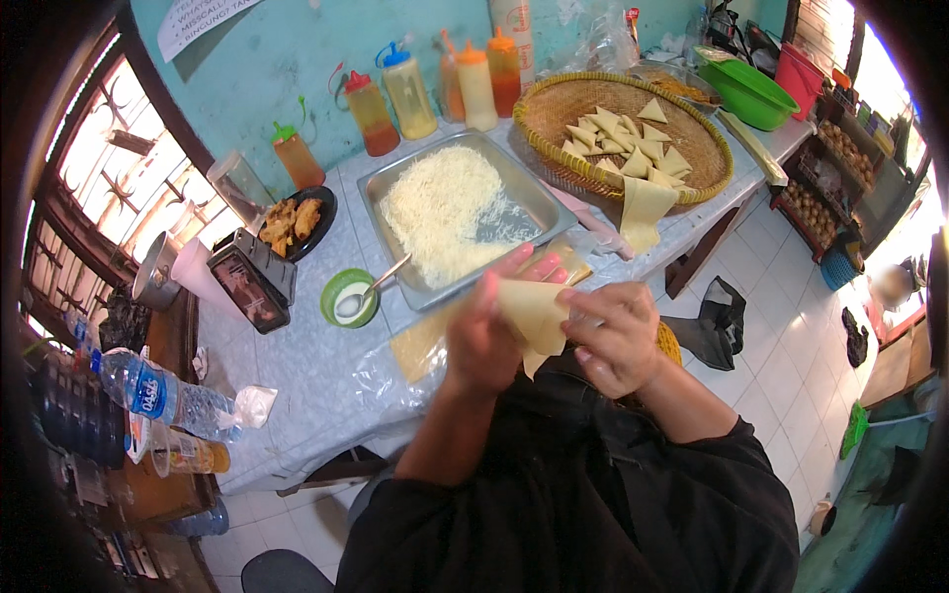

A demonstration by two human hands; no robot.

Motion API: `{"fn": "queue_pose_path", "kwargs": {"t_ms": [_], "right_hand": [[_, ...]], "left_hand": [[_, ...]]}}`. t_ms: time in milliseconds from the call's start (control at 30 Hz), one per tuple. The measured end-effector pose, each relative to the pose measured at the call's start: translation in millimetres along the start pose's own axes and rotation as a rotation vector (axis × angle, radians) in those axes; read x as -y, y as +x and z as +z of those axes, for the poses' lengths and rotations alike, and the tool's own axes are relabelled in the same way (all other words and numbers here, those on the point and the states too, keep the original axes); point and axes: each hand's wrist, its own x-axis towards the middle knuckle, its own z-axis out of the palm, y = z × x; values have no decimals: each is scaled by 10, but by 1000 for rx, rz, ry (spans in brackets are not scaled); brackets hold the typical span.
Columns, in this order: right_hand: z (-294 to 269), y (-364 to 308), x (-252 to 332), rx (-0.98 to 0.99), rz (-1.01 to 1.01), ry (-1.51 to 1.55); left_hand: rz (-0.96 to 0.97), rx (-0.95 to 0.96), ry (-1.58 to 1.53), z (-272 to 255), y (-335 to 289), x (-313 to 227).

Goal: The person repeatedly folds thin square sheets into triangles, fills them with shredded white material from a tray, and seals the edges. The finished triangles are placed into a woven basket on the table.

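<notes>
My left hand [474, 336], slightly blurred, supports a pale pastry wrapper [532, 314], its fingers behind the sheet. On the other side my right hand [615, 341] pinches the wrapper's edge between thumb and fingers. The sheet is partly folded, with one corner hanging down. Beyond my hands, a metal tray [371, 193] holds a heap of white shreds [435, 203], probably grated cheese. Near its front corner sits a green bowl [331, 296] of white paste with a spoon [351, 301] in it. More wrappers [420, 346] lie on clear plastic by my left wrist.
A round woven basket [549, 99] holds several folded triangles [603, 133], and a loose wrapper strip [645, 208] hangs over its rim. Sauce bottles [405, 94] line the wall. At left are a plate of fried food [290, 222], a propped phone [247, 292] and a water bottle [163, 395].
</notes>
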Motion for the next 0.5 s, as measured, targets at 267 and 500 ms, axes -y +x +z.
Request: {"fn": "queue_pose_path", "kwargs": {"t_ms": [267, 500], "right_hand": [[55, 62, -98, 45, 1099, 1132], [-227, 351, -544, 487, 905, 892]], "left_hand": [[63, -48, -26, 210, -69, 57], [-472, 169, -284, 44, -82, -104]]}}
